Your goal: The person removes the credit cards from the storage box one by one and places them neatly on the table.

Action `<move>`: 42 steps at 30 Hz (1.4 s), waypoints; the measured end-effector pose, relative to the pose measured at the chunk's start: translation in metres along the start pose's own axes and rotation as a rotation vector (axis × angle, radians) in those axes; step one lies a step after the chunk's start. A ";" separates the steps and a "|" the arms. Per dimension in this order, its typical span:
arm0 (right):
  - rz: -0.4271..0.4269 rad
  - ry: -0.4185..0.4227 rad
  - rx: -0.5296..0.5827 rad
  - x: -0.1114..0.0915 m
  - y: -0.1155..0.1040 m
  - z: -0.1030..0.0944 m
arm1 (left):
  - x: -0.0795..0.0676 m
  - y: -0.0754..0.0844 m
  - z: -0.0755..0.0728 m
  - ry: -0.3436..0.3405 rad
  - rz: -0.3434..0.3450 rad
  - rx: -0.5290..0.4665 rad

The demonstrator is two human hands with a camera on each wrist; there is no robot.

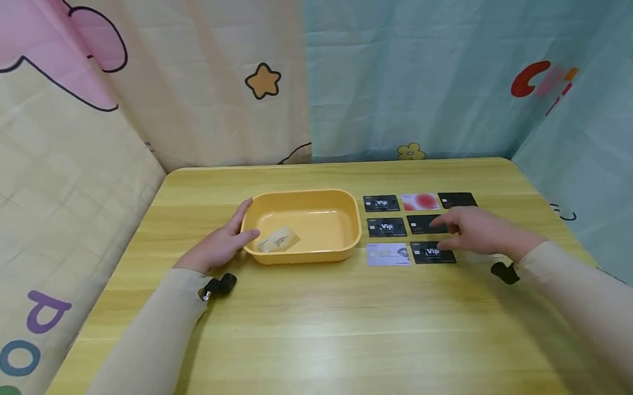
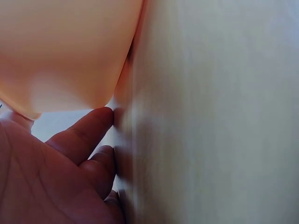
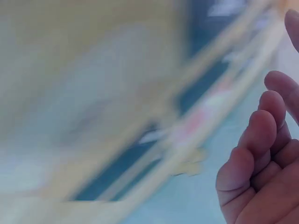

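A yellow plastic basin point(image 1: 304, 257) stands on the table, and a gold-coloured card point(image 1: 279, 239) lies inside its left end. My left hand point(image 1: 218, 243) holds the basin's left side, thumb over the rim and fingers along the outside. In the left wrist view, fingertips touch the table beside the basin wall point(image 2: 70, 60). My right hand point(image 1: 476, 230) is over the right side of a grid of cards, fingers loosely bent, holding nothing. Its fingertips overlap a black card point(image 1: 421, 222) and a black Vip card point(image 1: 429, 254). The right wrist view shows the cards blurred.
Other cards lie in rows right of the basin: a silver card point(image 1: 388, 255), two black Vip cards at left, a pink-red card point(image 1: 421, 201) and a black card point(image 1: 458, 198). Patterned curtains point(image 1: 406, 65) surround the wooden table point(image 1: 314, 336).
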State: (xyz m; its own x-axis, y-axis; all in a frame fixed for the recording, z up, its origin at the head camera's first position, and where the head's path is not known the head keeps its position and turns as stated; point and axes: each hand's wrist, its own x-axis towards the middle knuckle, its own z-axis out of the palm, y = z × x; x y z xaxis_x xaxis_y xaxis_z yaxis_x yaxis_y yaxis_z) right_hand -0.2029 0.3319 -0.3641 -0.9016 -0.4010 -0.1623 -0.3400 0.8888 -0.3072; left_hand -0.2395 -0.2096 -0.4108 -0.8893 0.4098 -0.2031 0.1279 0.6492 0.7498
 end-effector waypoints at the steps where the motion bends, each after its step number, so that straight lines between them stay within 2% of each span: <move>1: -0.024 0.015 0.006 0.004 -0.010 -0.007 | 0.002 0.001 0.000 -0.003 0.002 -0.002; 5: -0.126 0.026 0.002 0.032 -0.063 -0.030 | 0.007 0.006 0.002 -0.007 0.006 -0.020; 8: -0.195 -0.043 0.009 0.064 -0.108 -0.039 | 0.008 0.009 0.003 -0.009 0.008 -0.039; 12: -0.272 -0.161 -0.001 0.111 -0.156 -0.035 | 0.010 0.011 0.005 -0.007 0.012 -0.050; 16: -0.371 -0.259 -0.046 0.153 -0.186 -0.018 | 0.012 0.012 0.007 -0.003 0.001 -0.044; 19: -0.399 -0.311 -0.071 0.176 -0.198 -0.001 | 0.013 0.012 0.008 0.003 -0.020 -0.043; 25: -0.355 -0.369 -0.111 0.203 -0.205 0.029 | 0.011 0.013 0.009 -0.002 -0.032 -0.045; 31: -0.428 -0.350 -0.175 0.213 -0.206 0.045 | 0.007 0.011 0.009 0.006 -0.042 -0.049; 42: -0.498 -0.321 -0.179 0.221 -0.214 0.050 | -0.001 0.006 0.004 0.037 -0.073 -0.044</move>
State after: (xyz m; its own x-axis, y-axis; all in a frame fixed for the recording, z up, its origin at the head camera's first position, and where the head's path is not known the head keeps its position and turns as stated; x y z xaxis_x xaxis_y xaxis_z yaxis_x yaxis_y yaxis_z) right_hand -0.3157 0.0421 -0.3805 -0.5073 -0.7992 -0.3223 -0.7641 0.5901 -0.2607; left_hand -0.2359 -0.2035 -0.4081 -0.9114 0.3375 -0.2357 0.0429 0.6472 0.7611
